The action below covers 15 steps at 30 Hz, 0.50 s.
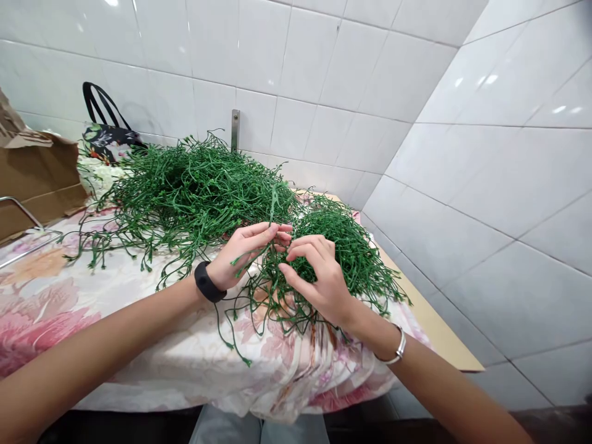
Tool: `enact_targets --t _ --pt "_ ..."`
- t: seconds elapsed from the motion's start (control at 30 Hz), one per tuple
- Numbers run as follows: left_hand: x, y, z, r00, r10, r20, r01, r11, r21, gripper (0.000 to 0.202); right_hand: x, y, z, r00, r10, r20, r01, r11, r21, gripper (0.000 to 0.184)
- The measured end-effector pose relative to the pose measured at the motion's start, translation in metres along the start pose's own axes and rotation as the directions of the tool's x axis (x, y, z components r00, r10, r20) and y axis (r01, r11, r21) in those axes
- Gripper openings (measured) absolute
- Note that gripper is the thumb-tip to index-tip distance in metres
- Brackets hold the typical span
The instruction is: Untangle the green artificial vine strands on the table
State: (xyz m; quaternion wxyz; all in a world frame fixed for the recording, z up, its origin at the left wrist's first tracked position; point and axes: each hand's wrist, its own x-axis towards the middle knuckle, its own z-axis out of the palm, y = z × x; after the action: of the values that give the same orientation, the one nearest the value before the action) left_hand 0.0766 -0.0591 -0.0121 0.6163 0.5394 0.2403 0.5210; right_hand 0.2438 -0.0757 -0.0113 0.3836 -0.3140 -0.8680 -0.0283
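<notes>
Green and thin, a branching sprig (274, 202) stands in your left hand (247, 251) — pinched between thumb and fingers; your right hand (320, 277) curves beside it, thumb spread from fingers, near a tangled green stem heap (358, 246).

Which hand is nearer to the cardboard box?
Left. The left hand, holding a green stem, is right of the cardboard box; the right hand is farther right.

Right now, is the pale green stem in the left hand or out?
In: the left hand pinches the stem, whose top rises above it.
</notes>
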Motion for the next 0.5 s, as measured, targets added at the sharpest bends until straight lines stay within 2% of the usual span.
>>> enact_targets --t 0.1,0.23,0.37,0.5 --pt "-0.0022 0.0008 0.0038 0.999 0.010 0.044 -0.010 1.000 0.009 0.031 0.0018 0.0016 -0.0030 0.996 0.069 -0.063 -0.068 0.997 0.021 0.010" --pt "-0.0040 -0.0031 0.0051 0.994 0.017 0.105 -0.023 0.998 0.052 0.031 0.0033 0.0038 -0.0040 0.996 0.089 -0.017 -0.088 0.996 0.026 0.011" --pt "-0.0029 -0.0067 0.0043 0.995 -0.003 0.103 -0.001 0.999 0.033 0.031 0.0040 0.0061 -0.0033 0.998 0.059 0.001 -0.059 0.997 0.057 0.008" --pt "-0.0012 -0.0063 0.0048 0.994 -0.018 0.111 0.017 1.000 0.010 0.032 0.0036 0.0075 -0.0032 0.990 0.134 -0.045 -0.126 0.982 0.143 0.010"
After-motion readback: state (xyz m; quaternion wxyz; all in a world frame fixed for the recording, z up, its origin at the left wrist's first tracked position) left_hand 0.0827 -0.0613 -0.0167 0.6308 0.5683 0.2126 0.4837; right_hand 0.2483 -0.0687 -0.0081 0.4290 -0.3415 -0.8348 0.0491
